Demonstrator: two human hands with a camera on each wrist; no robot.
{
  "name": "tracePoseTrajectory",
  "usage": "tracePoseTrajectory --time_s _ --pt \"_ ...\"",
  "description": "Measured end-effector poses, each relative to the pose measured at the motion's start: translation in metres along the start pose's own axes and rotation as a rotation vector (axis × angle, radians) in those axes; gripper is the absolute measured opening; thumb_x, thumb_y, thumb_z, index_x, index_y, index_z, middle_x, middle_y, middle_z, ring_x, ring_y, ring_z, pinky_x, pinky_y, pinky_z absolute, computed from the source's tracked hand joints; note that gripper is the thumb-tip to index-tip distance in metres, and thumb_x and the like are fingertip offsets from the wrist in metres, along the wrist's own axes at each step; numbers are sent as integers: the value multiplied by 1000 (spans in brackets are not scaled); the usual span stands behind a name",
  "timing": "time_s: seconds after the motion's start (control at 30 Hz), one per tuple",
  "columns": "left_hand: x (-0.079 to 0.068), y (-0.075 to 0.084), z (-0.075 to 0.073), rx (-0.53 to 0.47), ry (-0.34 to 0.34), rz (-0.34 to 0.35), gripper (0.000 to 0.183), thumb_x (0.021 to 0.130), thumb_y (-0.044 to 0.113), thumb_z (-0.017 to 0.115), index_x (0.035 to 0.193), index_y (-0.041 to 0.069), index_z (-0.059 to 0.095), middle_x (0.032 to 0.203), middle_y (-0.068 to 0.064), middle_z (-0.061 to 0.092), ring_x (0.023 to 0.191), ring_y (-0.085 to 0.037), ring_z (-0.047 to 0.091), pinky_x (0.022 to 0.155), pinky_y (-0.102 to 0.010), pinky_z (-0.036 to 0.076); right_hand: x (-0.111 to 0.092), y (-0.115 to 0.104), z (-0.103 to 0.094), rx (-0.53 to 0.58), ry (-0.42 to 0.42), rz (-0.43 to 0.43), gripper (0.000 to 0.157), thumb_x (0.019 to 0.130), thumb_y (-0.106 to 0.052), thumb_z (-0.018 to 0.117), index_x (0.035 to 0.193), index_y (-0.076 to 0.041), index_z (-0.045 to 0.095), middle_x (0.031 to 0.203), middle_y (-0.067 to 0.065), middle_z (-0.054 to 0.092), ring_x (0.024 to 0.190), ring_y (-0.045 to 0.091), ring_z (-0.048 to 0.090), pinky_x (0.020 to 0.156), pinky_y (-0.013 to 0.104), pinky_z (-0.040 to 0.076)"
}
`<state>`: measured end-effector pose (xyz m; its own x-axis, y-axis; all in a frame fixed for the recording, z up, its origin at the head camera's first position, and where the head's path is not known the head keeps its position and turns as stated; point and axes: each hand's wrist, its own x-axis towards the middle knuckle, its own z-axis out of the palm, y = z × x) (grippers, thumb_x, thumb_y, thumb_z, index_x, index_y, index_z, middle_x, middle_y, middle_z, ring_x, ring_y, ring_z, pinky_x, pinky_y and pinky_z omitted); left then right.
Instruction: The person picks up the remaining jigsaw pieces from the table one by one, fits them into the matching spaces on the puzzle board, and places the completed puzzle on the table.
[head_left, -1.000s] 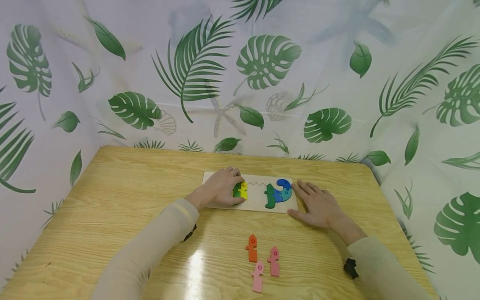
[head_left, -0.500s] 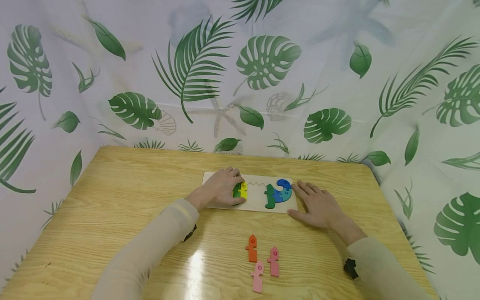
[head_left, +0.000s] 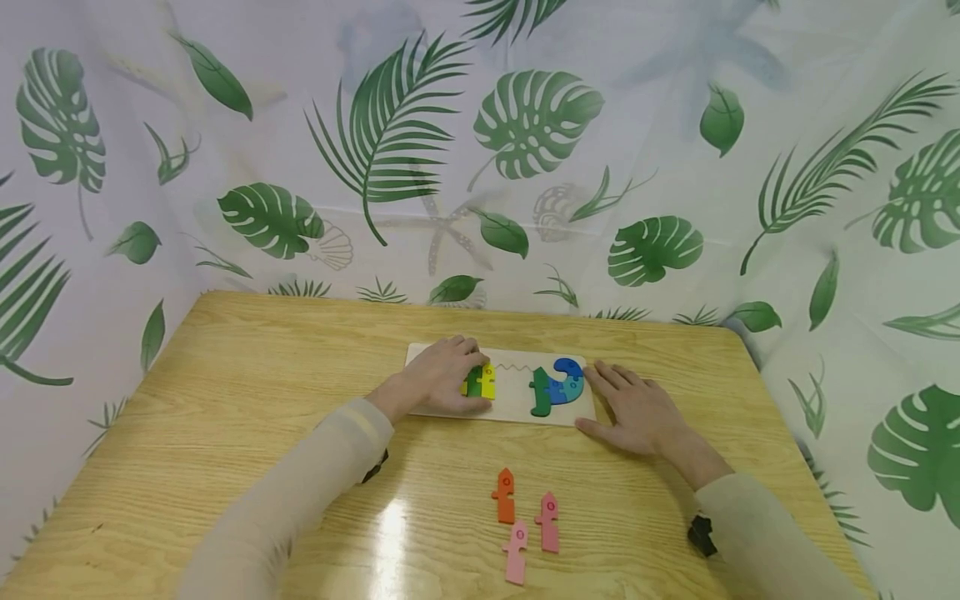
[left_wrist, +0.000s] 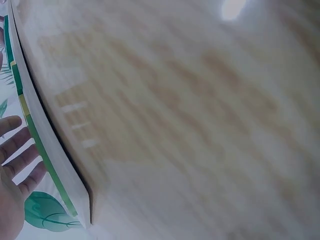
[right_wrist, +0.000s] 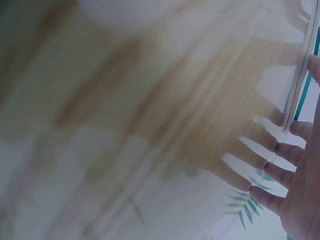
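A pale wooden puzzle board (head_left: 517, 412) lies near the back of the table. My left hand (head_left: 441, 377) rests over its left part, hiding most pieces there; a yellow piece (head_left: 488, 382) and a green piece (head_left: 474, 383) show between thumb and forefinger. In the left wrist view, several fingers (left_wrist: 20, 157) lie fairly straight against the pieces on the board. To the right, a dark green piece (head_left: 540, 392) and blue pieces (head_left: 568, 369) sit joined on the board. My right hand (head_left: 637, 410) spreads flat beside the right end, its fingertips touching that edge.
Nearer the front lie an orange piece (head_left: 506, 497), a dark pink piece (head_left: 549, 522) and a light pink piece (head_left: 516, 553), loose on the wooden table (head_left: 225, 433). Leaf-printed cloth (head_left: 420, 183) hangs behind the table and at both sides.
My left hand has shifted slightly left, so more of the green piece and a yellow sliver left of it show. The right hand and the loose pieces have not moved.
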<state>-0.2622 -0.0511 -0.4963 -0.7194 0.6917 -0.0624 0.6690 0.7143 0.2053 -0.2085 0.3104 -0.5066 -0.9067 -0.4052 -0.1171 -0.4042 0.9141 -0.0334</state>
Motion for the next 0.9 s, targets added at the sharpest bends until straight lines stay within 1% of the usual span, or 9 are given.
tracePoseTrajectory --time_s 0.17,0.4,0.63,0.9 --pt "-1 2 -2 8 2 2 83 93 72 58 153 15 55 150 -13 55 137 -30 52 117 -49 44 1 1 1 0 6 -2 98 96 -79 47 168 -15 30 173 17 33 154 47 38 115 73 38" --pt "-3 9 -4 83 12 24 83 93 74 57 154 18 53 149 -8 58 140 -28 52 116 -48 45 1 2 2 -1 8 -4 98 96 -79 47 168 -14 29 173 17 32 154 47 39 115 72 38" --pt "-13 22 -11 97 6 48 84 94 74 56 156 17 52 150 -9 58 138 -30 52 111 -47 46 2 2 3 -8 6 -9 98 96 -79 46 168 -14 30 173 17 33 154 47 39 114 72 39" --pt "-21 32 -11 143 31 81 83 94 76 53 154 18 54 147 -7 60 136 -27 55 109 -43 49 1 1 0 0 2 -7 98 96 -79 47 168 -14 30 173 17 32 154 48 39 114 72 39"
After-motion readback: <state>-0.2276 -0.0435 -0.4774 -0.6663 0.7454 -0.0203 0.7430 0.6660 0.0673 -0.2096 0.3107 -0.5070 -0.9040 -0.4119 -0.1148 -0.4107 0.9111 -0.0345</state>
